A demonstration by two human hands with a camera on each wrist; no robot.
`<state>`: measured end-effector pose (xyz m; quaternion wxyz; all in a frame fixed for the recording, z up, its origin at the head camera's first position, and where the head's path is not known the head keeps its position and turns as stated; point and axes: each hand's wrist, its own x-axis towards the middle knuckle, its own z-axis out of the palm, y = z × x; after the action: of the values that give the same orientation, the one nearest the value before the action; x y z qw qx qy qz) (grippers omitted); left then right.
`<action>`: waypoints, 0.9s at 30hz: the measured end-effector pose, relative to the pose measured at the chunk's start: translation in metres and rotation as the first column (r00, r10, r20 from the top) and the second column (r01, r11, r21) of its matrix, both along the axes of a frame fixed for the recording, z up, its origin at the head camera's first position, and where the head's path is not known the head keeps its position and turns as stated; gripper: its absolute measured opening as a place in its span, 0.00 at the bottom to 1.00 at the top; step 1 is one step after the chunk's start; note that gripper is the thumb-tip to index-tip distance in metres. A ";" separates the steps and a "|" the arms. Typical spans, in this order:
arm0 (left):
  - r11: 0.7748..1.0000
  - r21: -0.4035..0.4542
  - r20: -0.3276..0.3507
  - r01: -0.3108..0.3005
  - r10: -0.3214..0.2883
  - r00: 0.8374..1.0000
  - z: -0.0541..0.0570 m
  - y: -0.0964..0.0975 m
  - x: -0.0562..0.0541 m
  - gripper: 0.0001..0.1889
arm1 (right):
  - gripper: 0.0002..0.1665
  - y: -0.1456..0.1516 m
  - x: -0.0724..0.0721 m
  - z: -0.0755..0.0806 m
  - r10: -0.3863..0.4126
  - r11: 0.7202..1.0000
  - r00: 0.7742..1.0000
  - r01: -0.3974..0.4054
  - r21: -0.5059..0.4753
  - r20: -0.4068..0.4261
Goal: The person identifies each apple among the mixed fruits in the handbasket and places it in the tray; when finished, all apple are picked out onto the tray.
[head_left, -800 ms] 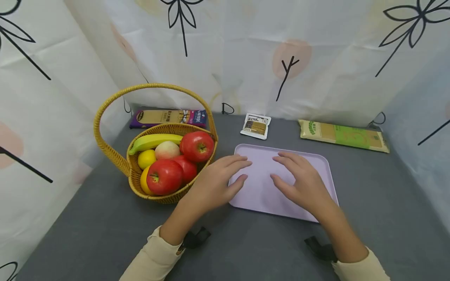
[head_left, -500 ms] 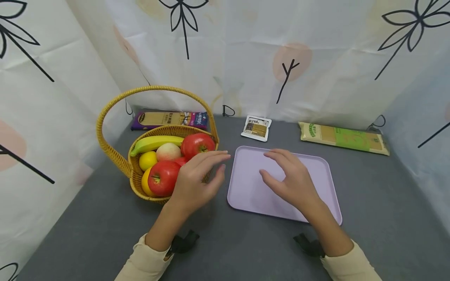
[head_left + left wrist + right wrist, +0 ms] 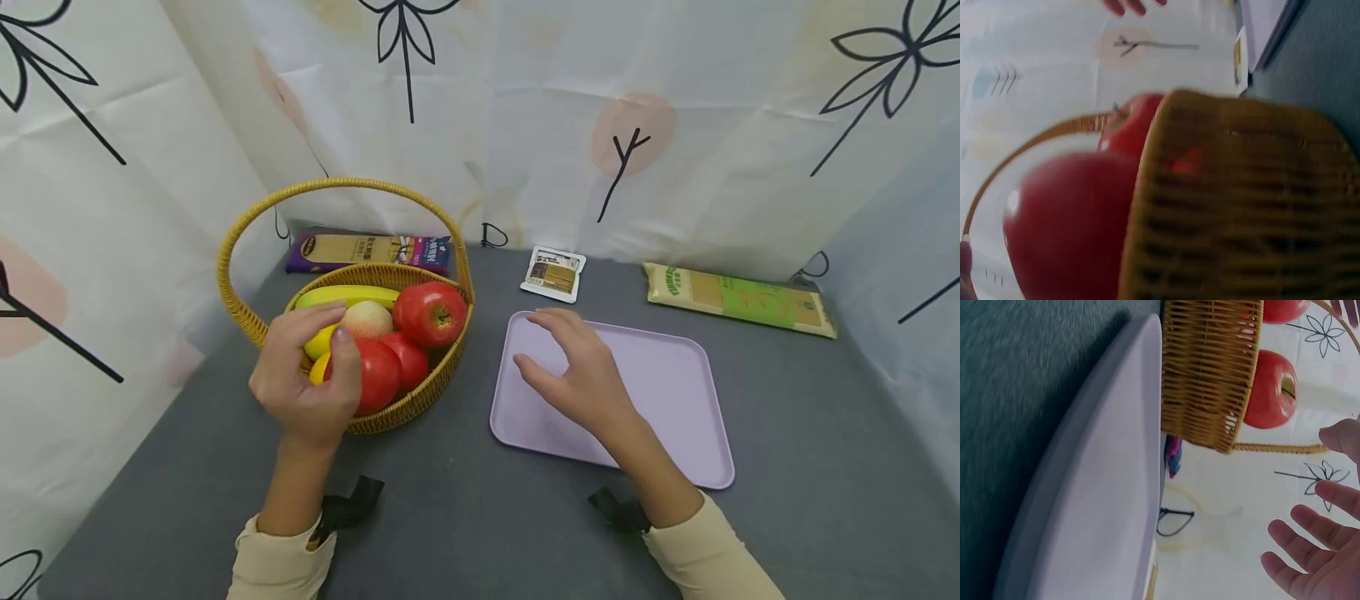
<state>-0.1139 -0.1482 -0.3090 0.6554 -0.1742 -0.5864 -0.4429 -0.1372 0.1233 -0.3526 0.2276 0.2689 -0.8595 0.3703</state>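
Observation:
A yellow wicker basket (image 3: 408, 408) with a tall hoop handle stands left of centre, filled with fruit. In it are red apples (image 3: 433, 314), a banana (image 3: 348, 294), a pale peach (image 3: 367, 319) and a lemon (image 3: 321, 342), partly covered by a hand. My left hand (image 3: 303, 387) hovers at the basket's front left side, fingers bent and thumb apart, nothing between them. The nearest apple (image 3: 1072, 225) and the wicker wall fill the left wrist view. Over the left part of a lilac tray (image 3: 667, 392), my right hand (image 3: 581, 379) hangs with its fingers spread and holds nothing.
Behind the basket lies a purple noodle packet (image 3: 367, 252). A small white sachet (image 3: 553, 274) lies behind the tray, and a green-and-tan packet (image 3: 738, 300) at the back right. Patterned white curtains (image 3: 540, 125) close off the grey table's back and sides.
My left hand has swung left from beside the tray, across the basket's front, to its left side. The right hand has drifted left over the tray. The basket and packets stay put.

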 end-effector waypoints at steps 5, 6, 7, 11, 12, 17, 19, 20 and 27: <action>0.969 0.210 -0.010 -0.134 0.139 0.990 0.004 -0.022 -0.001 0.14 | 0.29 -0.011 -0.001 -0.002 0.029 1.000 1.000 -0.029 -0.008 0.013; 0.962 0.232 0.019 -0.147 0.146 0.989 0.004 -0.028 0.000 0.15 | 0.29 -0.014 -0.001 -0.002 0.033 0.999 0.999 -0.033 -0.008 0.018; 0.956 0.250 0.061 -0.152 0.141 0.988 0.003 -0.035 0.001 0.17 | 0.29 -0.017 -0.001 -0.002 0.036 0.999 0.999 -0.036 -0.006 0.023; 0.956 0.283 0.285 -0.081 -0.003 0.958 -0.009 -0.065 0.003 0.27 | 0.30 -0.030 0.001 0.002 0.058 0.998 0.997 -0.059 0.012 0.056; 0.953 0.299 0.340 -0.046 -0.061 0.939 -0.015 -0.073 0.003 0.31 | 0.30 -0.034 0.001 0.003 0.069 0.997 0.996 -0.070 0.018 0.057; 0.929 0.345 0.459 0.135 -0.292 0.839 -0.047 -0.103 -0.005 0.31 | 0.34 -0.054 0.003 0.006 0.161 0.986 0.986 -0.163 0.043 0.044; 0.936 0.307 0.499 0.175 -0.315 0.807 -0.057 -0.109 -0.007 0.28 | 0.36 -0.063 0.004 0.007 0.209 0.976 0.977 -0.211 0.050 0.041; 0.941 0.281 0.521 0.188 -0.313 0.794 -0.061 -0.111 -0.007 0.27 | 0.38 -0.068 0.005 0.008 0.232 0.971 0.972 -0.234 0.055 0.039; 0.987 0.120 0.551 0.104 -0.153 0.821 -0.068 -0.104 -0.005 0.18 | 0.42 -0.103 0.011 0.010 0.330 0.938 0.944 -0.331 0.104 0.025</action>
<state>-0.1186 -0.2526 -0.3772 0.4311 -0.0488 -0.7197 -0.5420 -0.1257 0.0206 -0.3422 0.1445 0.4197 -0.8216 0.3577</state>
